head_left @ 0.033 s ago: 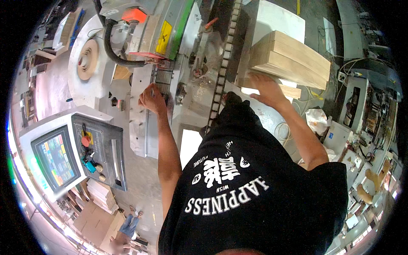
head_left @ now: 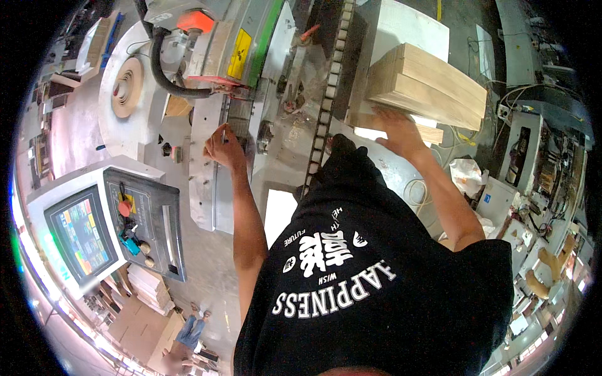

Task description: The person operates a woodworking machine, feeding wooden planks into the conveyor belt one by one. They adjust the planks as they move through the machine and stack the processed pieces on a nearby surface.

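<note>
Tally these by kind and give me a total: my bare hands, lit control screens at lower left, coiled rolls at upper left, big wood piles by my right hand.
Bare hands: 2 (left hand, right hand)
Control screen: 1
Coiled roll: 1
Big wood pile: 1
Total: 5

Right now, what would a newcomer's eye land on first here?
Likely the pale stacked wood at upper right. Next might come the glowing screen on the control panel at lower left, then the orange cover and yellow label on the machine, top left of centre.
</note>
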Tool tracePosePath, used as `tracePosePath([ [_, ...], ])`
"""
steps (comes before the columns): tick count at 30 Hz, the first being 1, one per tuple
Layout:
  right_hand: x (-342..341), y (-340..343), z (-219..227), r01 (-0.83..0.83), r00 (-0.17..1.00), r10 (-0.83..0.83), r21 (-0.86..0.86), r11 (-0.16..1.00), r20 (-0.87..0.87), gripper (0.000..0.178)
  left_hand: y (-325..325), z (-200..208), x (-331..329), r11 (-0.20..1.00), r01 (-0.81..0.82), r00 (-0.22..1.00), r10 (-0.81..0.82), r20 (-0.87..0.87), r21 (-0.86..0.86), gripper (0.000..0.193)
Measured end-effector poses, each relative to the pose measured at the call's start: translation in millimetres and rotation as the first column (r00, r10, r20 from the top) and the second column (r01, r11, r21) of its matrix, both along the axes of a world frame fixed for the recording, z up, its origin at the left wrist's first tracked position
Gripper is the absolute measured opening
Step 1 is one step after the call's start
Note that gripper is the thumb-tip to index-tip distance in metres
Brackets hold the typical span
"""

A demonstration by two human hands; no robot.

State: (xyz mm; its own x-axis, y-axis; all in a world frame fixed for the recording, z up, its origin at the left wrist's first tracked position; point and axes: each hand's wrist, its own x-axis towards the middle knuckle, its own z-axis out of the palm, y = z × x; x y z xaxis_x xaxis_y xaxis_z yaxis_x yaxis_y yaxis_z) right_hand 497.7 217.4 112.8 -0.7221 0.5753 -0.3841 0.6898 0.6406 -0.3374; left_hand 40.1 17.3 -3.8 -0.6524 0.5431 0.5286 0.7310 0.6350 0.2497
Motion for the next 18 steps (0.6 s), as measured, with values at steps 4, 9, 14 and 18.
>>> tracePosePath([
  [4, 50, 4, -54, 0.007, 0.991, -0.046, 0.289, 0.957, 0.127, 0.068, -20, 12, 47, 0.999, -0.02, 0.997, 0.018, 0.072, 0.026, 0.008],
  [9, 28, 8, -27, 0.022, 0.973, -0.077, 0.243, 0.97, 0.218, 0.048, -3, 37, 112, 0.929, 0.32, 0.926, -0.348, 0.145, 0.186, 0.019],
  [14, -49, -5, 1, -0.13, 0.989, 0.11, 0.223, 0.966, 0.1, 0.059, 24, 100, 187, 0.717, 0.686, 0.725, -0.661, 0.193, -0.124, 0.061],
  [18, -119, -26, 2, -0.264, 0.937, 0.305, 0.224, 0.938, -0.173, 0.065, 13, 87, 184, 0.757, 0.624, 0.751, -0.512, 0.416, -0.194, 0.064],
])
